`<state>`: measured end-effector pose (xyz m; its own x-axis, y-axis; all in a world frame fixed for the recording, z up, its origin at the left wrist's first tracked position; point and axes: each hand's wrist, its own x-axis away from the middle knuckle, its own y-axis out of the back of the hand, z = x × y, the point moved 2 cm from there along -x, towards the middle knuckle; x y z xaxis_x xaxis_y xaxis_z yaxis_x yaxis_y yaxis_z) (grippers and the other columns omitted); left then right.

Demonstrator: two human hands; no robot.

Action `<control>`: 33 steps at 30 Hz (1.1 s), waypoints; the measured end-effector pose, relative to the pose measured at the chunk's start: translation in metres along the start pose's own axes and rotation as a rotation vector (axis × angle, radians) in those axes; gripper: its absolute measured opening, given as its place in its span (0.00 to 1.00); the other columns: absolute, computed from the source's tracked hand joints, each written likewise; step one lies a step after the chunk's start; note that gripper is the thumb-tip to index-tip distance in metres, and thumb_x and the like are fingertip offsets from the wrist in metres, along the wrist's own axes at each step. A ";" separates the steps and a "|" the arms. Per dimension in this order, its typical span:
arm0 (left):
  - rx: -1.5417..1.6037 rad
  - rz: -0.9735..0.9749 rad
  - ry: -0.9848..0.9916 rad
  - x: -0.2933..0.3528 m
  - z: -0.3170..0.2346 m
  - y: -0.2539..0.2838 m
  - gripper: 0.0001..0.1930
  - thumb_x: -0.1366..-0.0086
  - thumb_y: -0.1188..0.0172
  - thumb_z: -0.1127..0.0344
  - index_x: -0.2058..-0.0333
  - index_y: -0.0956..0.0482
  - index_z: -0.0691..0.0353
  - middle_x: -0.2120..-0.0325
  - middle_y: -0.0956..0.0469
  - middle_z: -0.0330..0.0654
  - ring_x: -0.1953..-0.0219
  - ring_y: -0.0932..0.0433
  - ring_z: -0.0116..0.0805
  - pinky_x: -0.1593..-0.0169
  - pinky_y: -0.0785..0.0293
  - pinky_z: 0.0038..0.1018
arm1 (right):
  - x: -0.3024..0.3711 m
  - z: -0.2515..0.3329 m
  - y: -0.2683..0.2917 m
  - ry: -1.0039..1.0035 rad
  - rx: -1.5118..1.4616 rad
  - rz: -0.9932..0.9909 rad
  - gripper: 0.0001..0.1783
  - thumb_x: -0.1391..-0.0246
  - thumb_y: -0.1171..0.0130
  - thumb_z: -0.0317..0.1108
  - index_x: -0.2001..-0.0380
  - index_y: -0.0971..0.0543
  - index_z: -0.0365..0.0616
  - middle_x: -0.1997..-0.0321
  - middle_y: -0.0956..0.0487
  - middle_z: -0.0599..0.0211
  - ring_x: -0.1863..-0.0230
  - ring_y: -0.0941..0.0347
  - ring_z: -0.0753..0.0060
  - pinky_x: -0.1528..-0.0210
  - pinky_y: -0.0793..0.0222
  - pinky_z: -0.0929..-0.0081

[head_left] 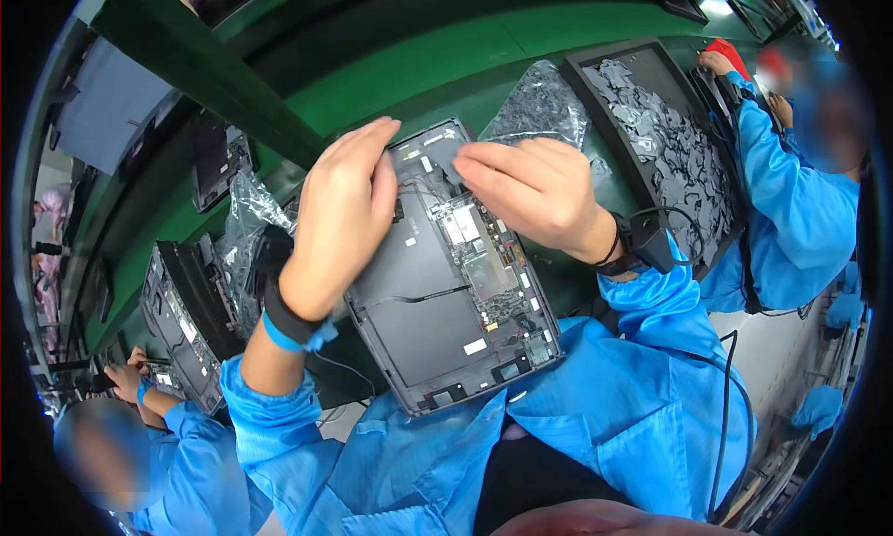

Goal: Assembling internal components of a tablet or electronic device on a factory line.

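Handling of a thin grey piece (446, 156) over the far end of an open dark device casing (400, 271) is judged to be the step in hand. Recommended practice, as judged: the piece to be held lightly by its edge, kept flat and uncreased, and squared to the casing before any pressure is applied. The exposed circuit board (488, 266) and the black cable (419, 299) are best kept clear of fingertips and wrists. The casing is best steadied from its side, without weight being put on the inner parts.

Right hand (535, 192): closed in a narrow pinch, by which the grey piece appears to be held. Left hand (344, 197): fingers extended together, laid along the casing's far left edge; its underside is hidden, so whether the edge is gripped cannot be told.

Casing: set aslant on the green bench (456, 62); far end framed between both hands, near end extended toward the blue smock (577, 378). Black tray (664, 71): placed beyond the right hand, to the right, filled with loose grey pieces (688, 178).
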<state>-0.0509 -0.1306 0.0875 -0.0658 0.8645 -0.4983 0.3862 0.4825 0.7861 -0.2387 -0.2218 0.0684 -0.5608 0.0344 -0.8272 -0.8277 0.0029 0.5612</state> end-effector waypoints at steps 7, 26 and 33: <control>0.228 0.154 0.217 -0.014 0.012 -0.018 0.11 0.38 0.40 0.70 0.60 0.18 0.68 0.66 0.17 0.51 0.65 0.16 0.42 0.59 0.23 0.28 | -0.002 0.008 -0.013 0.000 0.238 0.208 0.12 0.59 0.38 0.30 0.67 0.18 0.41 0.58 0.17 0.67 0.77 0.27 0.79 0.76 0.36 0.79; 0.290 0.198 0.222 -0.022 0.015 -0.014 0.11 0.35 0.42 0.68 0.59 0.17 0.67 0.67 0.16 0.50 0.66 0.17 0.38 0.60 0.24 0.27 | -0.001 0.012 -0.007 0.166 0.250 0.186 0.12 0.59 0.37 0.29 0.66 0.16 0.43 0.57 0.16 0.67 0.83 0.36 0.85 0.80 0.45 0.83; 0.217 0.106 -0.001 -0.028 0.005 -0.018 0.09 0.40 0.41 0.72 0.62 0.18 0.67 0.66 0.18 0.52 0.65 0.19 0.50 0.59 0.22 0.36 | 0.003 0.014 0.004 0.158 0.202 0.167 0.10 0.58 0.36 0.29 0.68 0.16 0.42 0.58 0.16 0.68 0.83 0.38 0.84 0.81 0.46 0.83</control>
<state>-0.0517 -0.1646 0.0853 -0.0139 0.9086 -0.4175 0.5794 0.3476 0.7372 -0.2433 -0.2076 0.0688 -0.6983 -0.1043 -0.7082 -0.7115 0.2097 0.6707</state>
